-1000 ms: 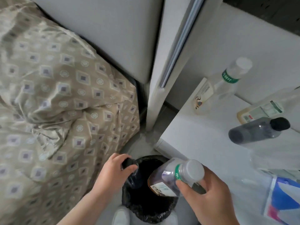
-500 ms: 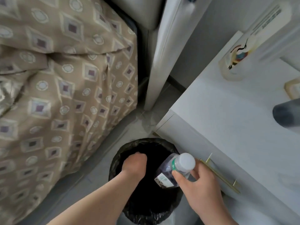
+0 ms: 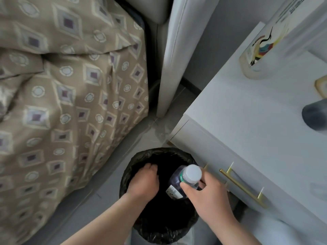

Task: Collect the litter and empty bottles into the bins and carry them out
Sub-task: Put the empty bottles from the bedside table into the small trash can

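A round bin lined with a black bag (image 3: pixel 159 151) stands on the floor between the bed and a white cabinet. My left hand (image 3: pixel 143 181) reaches down inside it, knuckles up. Its fingertips are lost in the dark bag, so I cannot tell whether it holds anything. My right hand (image 3: pixel 209 198) grips a clear plastic bottle (image 3: pixel 174 180) just below its white cap. The bottle points bottom-first into the bin at the right side of the opening, close to the left hand but apart from it.
A bed with a beige patterned duvet (image 3: pixel 70 103) fills the left. On the right is a white cabinet (image 3: pixel 256 135) with gold drawer handles (image 3: pixel 242 189). A labelled bottle (image 3: pixel 261 48) and a dark bottle (image 3: pixel 315 117) lie on it. A white post (image 3: pixel 169 59) stands behind the bin.
My left hand, which held a dark-capped thing at the bin's rim, has gone down inside the bin. My right hand has lowered the bottle into the opening. The view has tilted downward.
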`<state>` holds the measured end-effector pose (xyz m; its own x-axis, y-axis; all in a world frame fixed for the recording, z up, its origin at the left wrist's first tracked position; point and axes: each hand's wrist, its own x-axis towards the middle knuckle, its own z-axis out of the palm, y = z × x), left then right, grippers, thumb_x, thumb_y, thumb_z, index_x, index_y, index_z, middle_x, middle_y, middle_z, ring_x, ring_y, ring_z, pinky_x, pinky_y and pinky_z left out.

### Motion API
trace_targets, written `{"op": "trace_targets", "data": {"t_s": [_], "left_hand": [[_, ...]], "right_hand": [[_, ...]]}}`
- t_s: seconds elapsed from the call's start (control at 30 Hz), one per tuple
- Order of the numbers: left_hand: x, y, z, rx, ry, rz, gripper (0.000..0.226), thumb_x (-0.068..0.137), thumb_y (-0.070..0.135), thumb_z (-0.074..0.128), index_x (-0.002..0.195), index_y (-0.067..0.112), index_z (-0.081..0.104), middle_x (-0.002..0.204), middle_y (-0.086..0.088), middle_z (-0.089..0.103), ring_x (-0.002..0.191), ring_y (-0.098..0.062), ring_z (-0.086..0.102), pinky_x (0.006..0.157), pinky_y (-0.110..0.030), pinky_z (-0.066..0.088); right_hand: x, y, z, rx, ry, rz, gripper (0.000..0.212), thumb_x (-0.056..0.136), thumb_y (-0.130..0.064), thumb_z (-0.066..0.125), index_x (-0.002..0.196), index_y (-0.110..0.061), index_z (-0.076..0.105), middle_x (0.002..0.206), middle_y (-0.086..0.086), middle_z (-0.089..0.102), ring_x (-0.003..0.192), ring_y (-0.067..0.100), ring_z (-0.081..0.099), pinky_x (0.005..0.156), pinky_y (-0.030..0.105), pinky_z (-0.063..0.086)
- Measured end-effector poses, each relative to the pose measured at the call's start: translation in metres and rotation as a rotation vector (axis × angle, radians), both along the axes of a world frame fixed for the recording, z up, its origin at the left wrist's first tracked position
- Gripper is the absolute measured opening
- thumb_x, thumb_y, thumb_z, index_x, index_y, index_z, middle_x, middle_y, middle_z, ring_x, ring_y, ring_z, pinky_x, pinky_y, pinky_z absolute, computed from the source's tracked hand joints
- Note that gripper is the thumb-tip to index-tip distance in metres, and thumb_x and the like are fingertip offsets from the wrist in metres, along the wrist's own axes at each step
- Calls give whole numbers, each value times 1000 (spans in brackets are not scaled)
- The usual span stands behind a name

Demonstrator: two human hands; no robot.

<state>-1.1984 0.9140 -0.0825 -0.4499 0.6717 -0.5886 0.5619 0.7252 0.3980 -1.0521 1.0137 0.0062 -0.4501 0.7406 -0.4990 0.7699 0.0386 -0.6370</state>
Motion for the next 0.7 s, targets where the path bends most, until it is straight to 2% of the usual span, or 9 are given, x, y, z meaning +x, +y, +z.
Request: {"op": "trace_targets", "data": {"t_s": [0.07, 0.1, 0.17, 0.23, 0.3, 0.37, 0.5, 0.7], "left_hand": [[-1, -22, 26, 129, 88, -24, 41, 85, 25, 45, 122, 14, 59, 124, -3, 60, 116, -28, 57, 94, -36, 50], [-2, -35, 34, 132, 135, -35, 47, 81, 27, 49, 126, 13, 57, 130, -5, 58, 122, -29, 54, 100, -36, 46], [-9, -57, 44, 31, 132, -48, 63, 85, 29, 47, 145, 10, 36, 153, -8, 33, 143, -26, 29, 114, -33, 22], [-19, -72, 37, -46, 23, -55, 66, 95, 32, 35, 152, 15, 7, 161, 0, -2, 149, -18, 1, 118, -29, 3], [-27, -77, 33, -67, -33, -80, 62, 99, 33, 26, 152, 20, -4, 157, 9, -18, 148, -14, -4, 119, -27, 5], [-29, -76, 33, -66, -67, -73, 61, 100, 32, 25, 152, 21, -5, 158, 9, -19, 148, -12, 0, 118, -27, 13], [-27, -74, 30, -54, -69, -47, 61, 99, 31, 25, 152, 20, -4, 159, 6, -19, 148, -12, 1, 117, -29, 20], [-27, -74, 31, -77, -96, -47, 63, 99, 37, 25, 152, 19, -5, 159, 6, -19, 148, -12, -2, 117, -30, 19]], "right_hand": [[-9, -3, -2, -22, -27, 14, 27, 71, -34, 80, 83, -46, 58, 83, -26, 67, 85, -8, 61, 66, 9, 44], [-13, -5, -7, -31, -34, 20, 28, 73, -34, 79, 85, -47, 56, 84, -26, 66, 85, -8, 60, 68, 10, 43], [-24, -9, -18, -61, -55, 12, 29, 75, -33, 77, 91, -46, 57, 85, -26, 63, 82, -8, 57, 68, 11, 41], [-35, -13, -37, -88, -117, 5, 27, 77, -34, 75, 100, -38, 62, 90, -20, 65, 85, -1, 58, 72, 18, 44], [-45, -16, -63, -93, -179, 10, 29, 77, -34, 74, 104, -29, 66, 99, -10, 69, 96, 14, 63, 80, 28, 48], [-51, -17, -85, -107, -232, 8, 33, 77, -34, 73, 108, -25, 66, 109, -3, 71, 106, 22, 63, 87, 30, 49], [-60, -18, -113, -130, -317, 53, 44, 81, -34, 69, 122, -22, 61, 125, 4, 65, 120, 25, 57, 96, 30, 45], [-84, -11, -120, -161, -362, 20, 40, 82, -32, 64, 120, -20, 61, 126, 6, 64, 119, 27, 57, 96, 29, 43]]}}
